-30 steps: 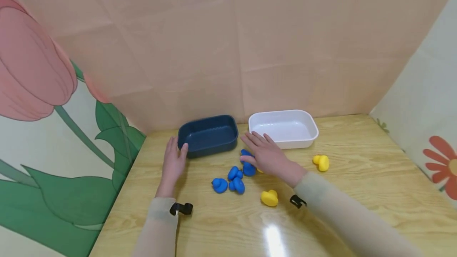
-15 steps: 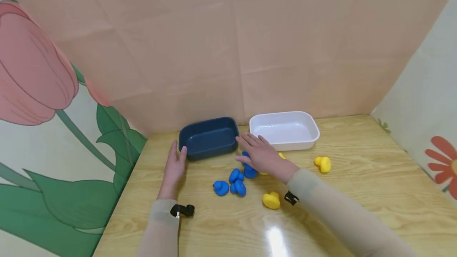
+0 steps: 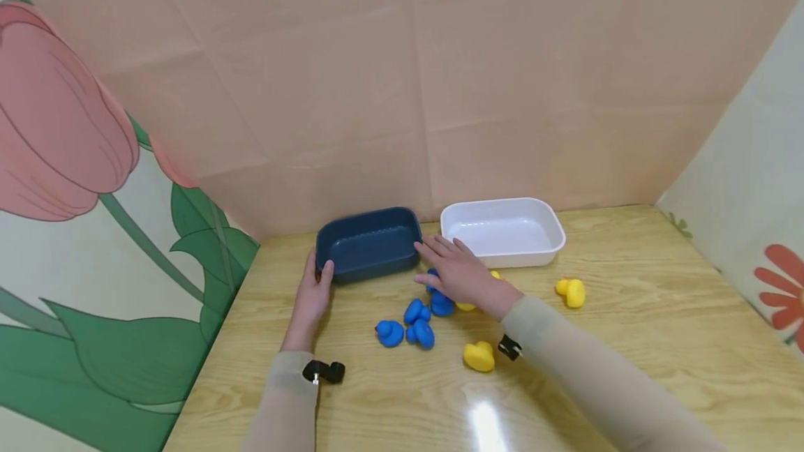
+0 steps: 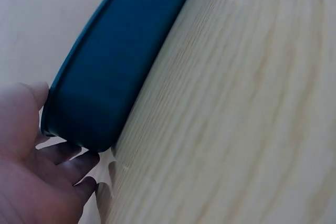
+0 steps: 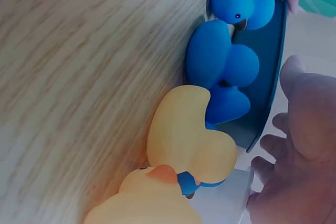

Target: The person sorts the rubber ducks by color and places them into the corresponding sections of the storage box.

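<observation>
**Counter with 2 tubs and toy ducks: hands at the blue group**

- Left hand [image 3: 312, 293]: lay at the left end of the dark blue tub [image 3: 368, 243], thumb against its near left corner, fingers straight; it held nothing.
- Right hand [image 3: 461, 274]: fingers spread flat, its grip open, hovering over or resting on a blue duck [image 3: 442, 304]; contact could not be told. This hand was nearer the ducks.
- Dark blue tub: long axis left to right, just behind and left of the right hand's fingertips.
- White tub [image 3: 502, 231]: beside it on the right.
- 2 more blue ducks [image 3: 417, 322] and a third [image 3: 389, 333] lay nearer the person.
- Yellow ducks: 1 [image 3: 479, 356] by the right wrist, 1 [image 3: 571, 291] well to the right, 1 partly hidden under the hand.
- Nothing stood between hand and blue tub.
</observation>
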A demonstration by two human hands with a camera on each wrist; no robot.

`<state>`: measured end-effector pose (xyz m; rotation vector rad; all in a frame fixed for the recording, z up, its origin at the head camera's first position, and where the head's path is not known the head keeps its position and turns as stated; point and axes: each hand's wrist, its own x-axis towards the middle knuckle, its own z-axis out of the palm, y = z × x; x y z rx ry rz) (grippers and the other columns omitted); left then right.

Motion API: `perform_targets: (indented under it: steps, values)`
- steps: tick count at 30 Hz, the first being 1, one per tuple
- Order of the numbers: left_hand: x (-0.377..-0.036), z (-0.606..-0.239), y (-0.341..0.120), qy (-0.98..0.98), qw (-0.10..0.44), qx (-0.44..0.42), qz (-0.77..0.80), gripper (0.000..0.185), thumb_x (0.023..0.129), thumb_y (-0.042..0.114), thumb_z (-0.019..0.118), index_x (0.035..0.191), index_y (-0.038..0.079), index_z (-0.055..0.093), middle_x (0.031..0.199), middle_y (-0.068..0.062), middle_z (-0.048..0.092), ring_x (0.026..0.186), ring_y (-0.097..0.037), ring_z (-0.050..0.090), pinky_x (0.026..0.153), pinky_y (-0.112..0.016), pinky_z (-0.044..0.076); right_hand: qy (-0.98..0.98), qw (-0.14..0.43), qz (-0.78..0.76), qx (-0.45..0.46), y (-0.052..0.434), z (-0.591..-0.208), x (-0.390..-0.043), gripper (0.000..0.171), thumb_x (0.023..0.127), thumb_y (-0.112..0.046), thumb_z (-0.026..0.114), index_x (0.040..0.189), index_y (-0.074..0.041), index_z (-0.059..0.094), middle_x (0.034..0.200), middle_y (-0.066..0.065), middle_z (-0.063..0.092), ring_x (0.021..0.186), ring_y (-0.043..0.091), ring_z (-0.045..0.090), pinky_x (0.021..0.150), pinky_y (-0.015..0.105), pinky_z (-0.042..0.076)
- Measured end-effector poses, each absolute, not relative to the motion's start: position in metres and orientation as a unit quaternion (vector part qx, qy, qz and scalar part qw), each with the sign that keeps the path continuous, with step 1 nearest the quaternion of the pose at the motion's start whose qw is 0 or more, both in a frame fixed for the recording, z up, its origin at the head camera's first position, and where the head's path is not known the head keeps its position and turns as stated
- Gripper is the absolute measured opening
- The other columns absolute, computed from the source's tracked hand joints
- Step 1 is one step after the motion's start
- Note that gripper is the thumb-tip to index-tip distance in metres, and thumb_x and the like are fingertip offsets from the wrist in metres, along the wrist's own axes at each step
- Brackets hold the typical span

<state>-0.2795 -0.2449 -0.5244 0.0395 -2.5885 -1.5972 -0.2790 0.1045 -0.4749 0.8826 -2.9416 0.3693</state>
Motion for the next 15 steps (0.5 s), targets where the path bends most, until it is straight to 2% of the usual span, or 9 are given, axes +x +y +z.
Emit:
perform_targets:
  steps: [4, 11, 15]
  values:
    - [-0.281, -0.525, -0.243, -0.850, 0.053, 0.011, -0.525, 0.076, 0.120, 0.047, 0.044, 0.179, 0.014, 0.011, 0.183, -0.013, 0.016, 0.167, -0.035, 0.021, 0.135, -0.053, 0.019, -0.948, 0.031, 0.121, 0.292, 0.108, -0.480, -0.280, 0.079, 0.113, -0.060, 0.053, 0.173, -0.010, 0.037, 0.177, 0.016, 0.035, 0.164, 0.042, 0.028, 0.132, 0.066, 0.019]
    - [-0.282, -0.525, -0.235, -0.844, 0.059, -0.001, -0.533, 0.076, 0.120, 0.047, 0.047, 0.179, 0.013, 0.013, 0.182, -0.016, 0.018, 0.166, -0.037, 0.023, 0.134, -0.053, 0.020, -0.942, 0.040, 0.139, 0.303, 0.114, -0.479, -0.278, 0.077, 0.113, -0.055, 0.058, 0.169, -0.005, 0.043, 0.175, 0.021, 0.037, 0.163, 0.042, 0.030, 0.131, 0.068, 0.021]
    - [-0.283, -0.523, -0.228, -0.843, 0.061, -0.003, -0.535, 0.075, 0.120, 0.045, 0.048, 0.178, 0.012, 0.014, 0.182, -0.017, 0.018, 0.165, -0.039, 0.024, 0.134, -0.054, 0.021, -0.941, 0.051, 0.135, 0.305, 0.121, -0.486, -0.280, 0.079, 0.113, -0.060, 0.053, 0.169, -0.006, 0.044, 0.176, 0.020, 0.035, 0.164, 0.039, 0.029, 0.132, 0.066, 0.020]
